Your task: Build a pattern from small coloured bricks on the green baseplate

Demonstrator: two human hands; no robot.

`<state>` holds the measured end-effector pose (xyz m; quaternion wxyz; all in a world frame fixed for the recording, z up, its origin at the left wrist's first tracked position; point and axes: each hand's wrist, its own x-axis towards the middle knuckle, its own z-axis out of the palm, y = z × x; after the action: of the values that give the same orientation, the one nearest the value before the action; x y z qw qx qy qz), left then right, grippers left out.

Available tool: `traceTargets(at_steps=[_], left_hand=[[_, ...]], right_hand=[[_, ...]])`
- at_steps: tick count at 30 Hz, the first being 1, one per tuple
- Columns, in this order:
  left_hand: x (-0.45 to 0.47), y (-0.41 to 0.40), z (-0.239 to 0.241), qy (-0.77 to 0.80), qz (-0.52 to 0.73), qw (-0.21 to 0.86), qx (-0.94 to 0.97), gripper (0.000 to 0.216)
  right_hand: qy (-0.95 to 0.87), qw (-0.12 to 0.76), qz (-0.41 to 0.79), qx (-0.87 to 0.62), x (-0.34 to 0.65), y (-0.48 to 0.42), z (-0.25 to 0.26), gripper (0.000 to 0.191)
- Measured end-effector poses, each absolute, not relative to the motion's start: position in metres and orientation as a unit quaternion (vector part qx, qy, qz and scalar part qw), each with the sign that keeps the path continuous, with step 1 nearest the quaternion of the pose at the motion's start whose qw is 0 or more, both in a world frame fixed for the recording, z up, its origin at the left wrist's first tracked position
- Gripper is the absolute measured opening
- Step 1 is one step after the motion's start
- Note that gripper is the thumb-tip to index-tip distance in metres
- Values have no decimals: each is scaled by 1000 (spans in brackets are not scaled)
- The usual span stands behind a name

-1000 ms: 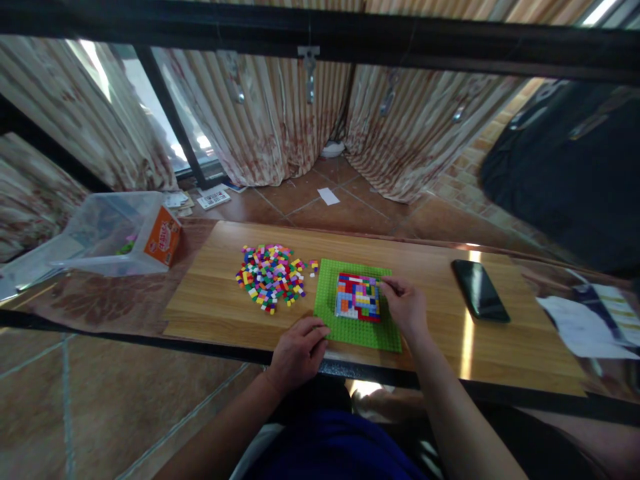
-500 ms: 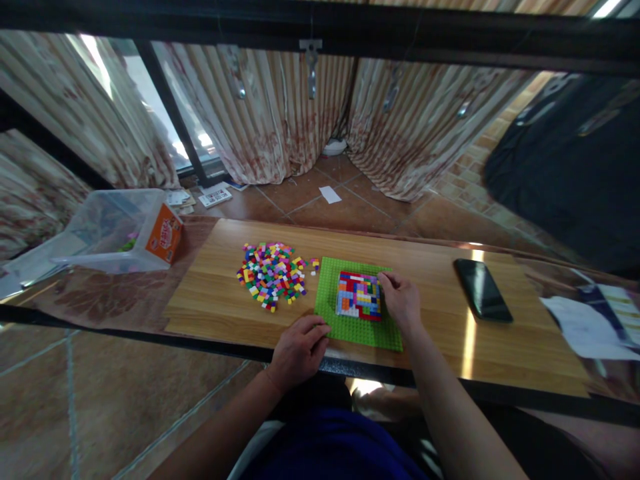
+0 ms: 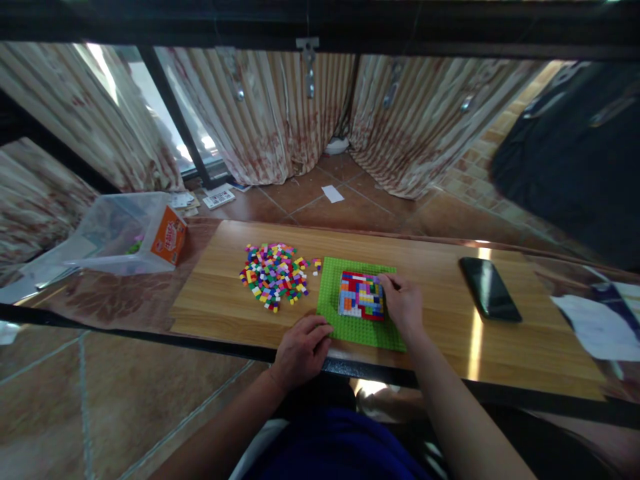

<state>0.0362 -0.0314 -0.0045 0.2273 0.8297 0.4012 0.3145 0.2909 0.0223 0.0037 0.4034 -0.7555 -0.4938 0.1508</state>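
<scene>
The coloured brick block (image 3: 361, 297) lies flat on the green baseplate (image 3: 367, 333), a little toward the far side. It looks almost square, so I cannot tell a long axis; its edges run nearly parallel to those of the plate, and one side faces the person. The right hand (image 3: 404, 303) is at its far right corner, thumb and forefinger close together; whether they are clamped on a brick, I cannot tell. The left hand (image 3: 303, 350) has bent fingers at the plate's near left corner; their grip is also unclear. Left of the plate, loose bricks (image 3: 276, 275) lie in a pile on the bench (image 3: 200, 303). To the right lies a dark phone (image 3: 490, 289).
</scene>
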Motion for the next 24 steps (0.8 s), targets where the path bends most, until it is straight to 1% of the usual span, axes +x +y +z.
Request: traceTargets(at_steps=[5,8,12,14,16,18,20,22,24], left_hand=[[36,-30,-6,398,323,233,826,19],[36,-30,-7,394,326,247,823,19],[36,-30,-8,391,328,265,818,20],[35,-30,-9,390,330,278,813,19],[34,-29,-7,389,340,298,803,19],[32,-24,-3,387,354,317,791,19],[30,-13,3,392,364,320,782,20],[29,6,10,414,363,298,780,21],[31,32,18,458,342,248,782,22]], right_hand=[[-493,411,150,-752,292,21,-1,42],[-485,424,191,-740,299,24,-7,49],[-416,504,271,-707,310,25,-9,65],[-385,538,265,-702,313,20,-6,65],[-382,545,218,-713,318,11,2,60],[-399,525,158,-735,325,-2,8,55],[-415,484,122,-761,336,-16,9,52],[-426,434,92,-789,348,-29,1,50],[-454,400,55,-794,357,-40,-11,49]])
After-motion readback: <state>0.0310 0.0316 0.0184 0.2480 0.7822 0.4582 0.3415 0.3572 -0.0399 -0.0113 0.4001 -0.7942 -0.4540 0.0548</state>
